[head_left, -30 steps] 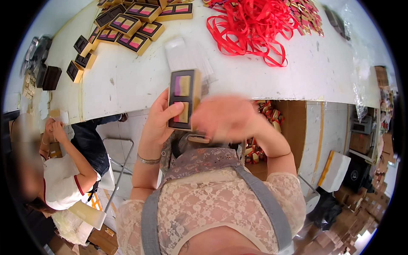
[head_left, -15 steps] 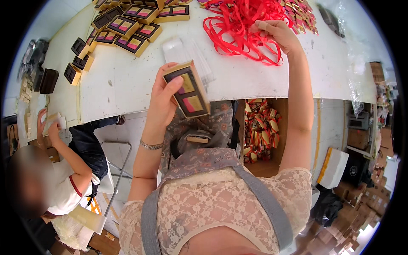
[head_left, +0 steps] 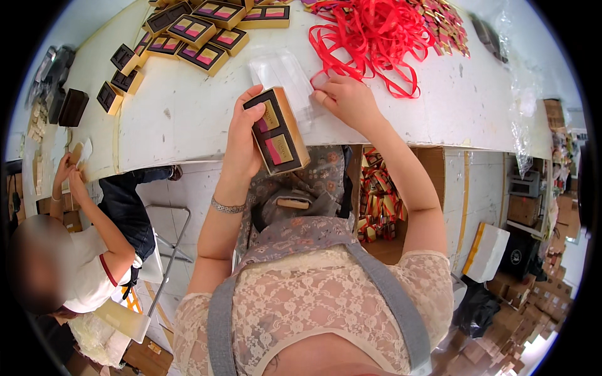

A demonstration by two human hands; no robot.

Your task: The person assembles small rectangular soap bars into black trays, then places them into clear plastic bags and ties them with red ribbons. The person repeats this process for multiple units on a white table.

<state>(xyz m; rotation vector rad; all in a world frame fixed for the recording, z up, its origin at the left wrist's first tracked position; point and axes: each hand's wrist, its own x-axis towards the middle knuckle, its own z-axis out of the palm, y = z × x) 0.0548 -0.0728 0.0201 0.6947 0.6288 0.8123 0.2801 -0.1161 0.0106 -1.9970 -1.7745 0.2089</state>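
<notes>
My left hand (head_left: pixel 243 135) holds a small gold-sided box (head_left: pixel 278 135) with a dark top, tilted over the table's near edge. Two windows in that top show pink, purple and gold pieces. My right hand (head_left: pixel 345 101) is closed, its fingertips pinched together at the near side of a tangled pile of red ribbon (head_left: pixel 370 37). A strand runs close to these fingers, but what they grip is hidden. Between my hands and slightly beyond the box lie clear plastic sleeves (head_left: pixel 276 69), their edge close to my right fingertips.
Similar boxes (head_left: pixel 213 37) are heaped at the far left of the white table (head_left: pixel 182 119). Small gold-and-red pieces (head_left: pixel 448 28) lie beyond the ribbon. Below the table edge, a cardboard carton (head_left: pixel 427 166) contains wrapped pieces. Another person (head_left: pixel 94 263) sits at left, handling something pale.
My right hand has moved from within the ribbon pile toward me and leftward, near the plastic sleeves. The box in my left hand has turned slightly, showing more of its gold side.
</notes>
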